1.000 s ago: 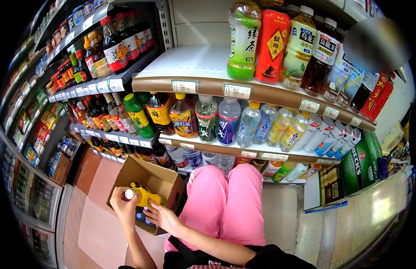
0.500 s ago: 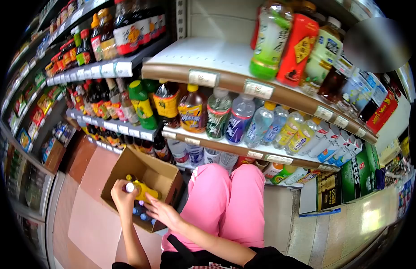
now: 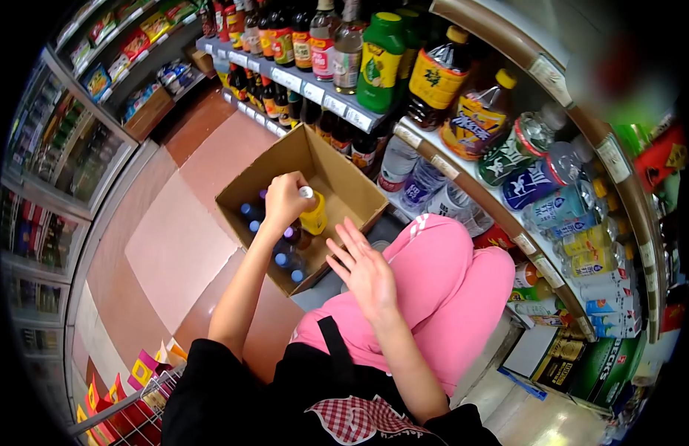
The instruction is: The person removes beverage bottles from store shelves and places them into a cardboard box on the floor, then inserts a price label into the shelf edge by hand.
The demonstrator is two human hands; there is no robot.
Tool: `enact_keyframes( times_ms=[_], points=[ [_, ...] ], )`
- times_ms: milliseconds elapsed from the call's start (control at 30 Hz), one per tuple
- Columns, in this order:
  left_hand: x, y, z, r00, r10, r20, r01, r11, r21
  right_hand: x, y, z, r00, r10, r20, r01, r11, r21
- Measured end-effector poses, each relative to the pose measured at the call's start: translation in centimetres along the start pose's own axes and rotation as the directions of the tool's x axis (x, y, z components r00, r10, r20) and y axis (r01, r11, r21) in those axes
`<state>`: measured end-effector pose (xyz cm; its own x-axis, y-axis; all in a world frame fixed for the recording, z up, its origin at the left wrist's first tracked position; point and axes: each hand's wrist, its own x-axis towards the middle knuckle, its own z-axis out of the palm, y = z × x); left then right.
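My left hand [image 3: 286,199] is over the open cardboard box [image 3: 344,175], its fingers closed around the upper part of a yellow bottle [image 3: 314,217] with a white cap. The bottle's lower end is down inside the box. Beside it stand several dark bottles with blue or purple caps [image 3: 283,260], partly hidden under my left wrist and forearm. My right hand [image 3: 368,273] is held above my pink-trousered thigh, near the box's right side. Its palm is turned up, its fingers are spread, and it holds nothing.
Shelves of sauce bottles [image 3: 300,37] rise behind the box. Large drink bottles [image 3: 474,123] line the shelf on the right. Glass-door coolers [image 3: 77,149] stand at left. A wire basket [image 3: 147,405] with colourful packages is at lower left, and a green carton [image 3: 604,368] at lower right.
My view has swung left and down, so the box appears further right and higher. My right hand has drawn back from the box and opened palm up. The left hand still grips a white-capped bottle.
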<state>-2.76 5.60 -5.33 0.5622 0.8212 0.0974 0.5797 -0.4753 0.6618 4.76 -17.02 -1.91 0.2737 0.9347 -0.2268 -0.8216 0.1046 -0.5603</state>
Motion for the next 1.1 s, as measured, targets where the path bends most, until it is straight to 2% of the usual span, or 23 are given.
enact_keyframes(
  times_ms=[67, 100, 433, 567, 700, 933, 1100],
  points=[
    [0.2, -1.1, 1.3, 1.0, -0.01, 0.017, 0.01, 1.0, 0.03, 0.1, 0.1, 0.0, 1.0, 0.006, -0.001, -0.006, 1.0, -0.016],
    [0.3, -1.2, 1.7, 1.0, -0.008, 0.014, 0.009, 0.998, -0.066, 0.1, 0.0, 0.0, 1.0, 0.013, 0.003, -0.013, 1.0, -0.012],
    [2.0, -0.8, 3.5, 0.998, 0.051, -0.033, -0.054, 0.992, -0.115, 0.5, -0.6, 0.1, 1.0, 0.026, -0.006, -0.026, 0.999, -0.028],
    [4.4, -1.7, 5.5, 0.999, 0.033, 0.044, -0.032, 0.999, -0.029, 0.5, -0.8, -0.1, 0.999, 0.033, -0.021, -0.033, 0.999, -0.038],
    [6.7, -3.6, 7.6, 0.995, 0.069, 0.07, -0.077, 0.991, 0.107, 1.4, -1.0, -0.3, 0.999, 0.029, -0.036, -0.032, 0.997, -0.066],
    [11.2, -7.7, 10.4, 0.983, -0.061, 0.175, 0.007, 0.957, 0.292, 4.5, -0.8, -0.3, 0.996, 0.073, -0.044, -0.077, 0.992, -0.098],
    [13.4, -11.2, 12.0, 0.985, -0.097, 0.142, 0.035, 0.92, 0.39, 6.0, -0.6, -1.1, 0.991, 0.112, -0.074, -0.119, 0.989, -0.093]
  ],
)
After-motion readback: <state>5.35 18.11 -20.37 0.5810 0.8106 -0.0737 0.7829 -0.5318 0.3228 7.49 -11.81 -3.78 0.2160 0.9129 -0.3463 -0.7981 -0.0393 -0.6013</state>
